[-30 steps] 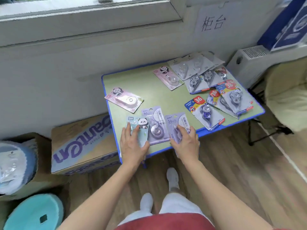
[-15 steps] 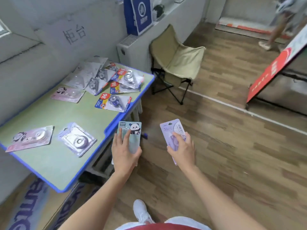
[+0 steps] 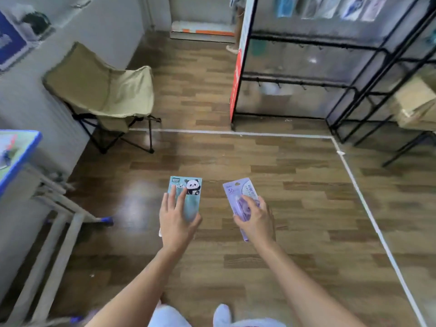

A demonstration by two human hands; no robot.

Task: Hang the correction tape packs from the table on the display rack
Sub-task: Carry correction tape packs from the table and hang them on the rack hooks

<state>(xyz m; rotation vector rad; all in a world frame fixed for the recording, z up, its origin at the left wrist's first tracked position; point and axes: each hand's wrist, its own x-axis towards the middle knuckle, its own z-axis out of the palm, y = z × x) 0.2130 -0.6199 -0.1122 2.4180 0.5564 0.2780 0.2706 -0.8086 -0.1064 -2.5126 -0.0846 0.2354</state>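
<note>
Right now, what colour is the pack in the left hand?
The pack in the left hand is teal with a panda picture; head view.

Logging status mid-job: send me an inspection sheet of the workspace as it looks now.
Surface: table corner at far left, blue-rimmed, contents blurred.
Job's things: teal panda pack and purple pack in hand; display rack ahead right, packs hanging at top.
Clutter: folding chair, cardboard box beside rack.
Hands: left hand grips teal panda pack; right hand grips purple pack.
Cables: nothing seen.
Surroundings: wood floor, white tape line, another person's legs at back.
</note>
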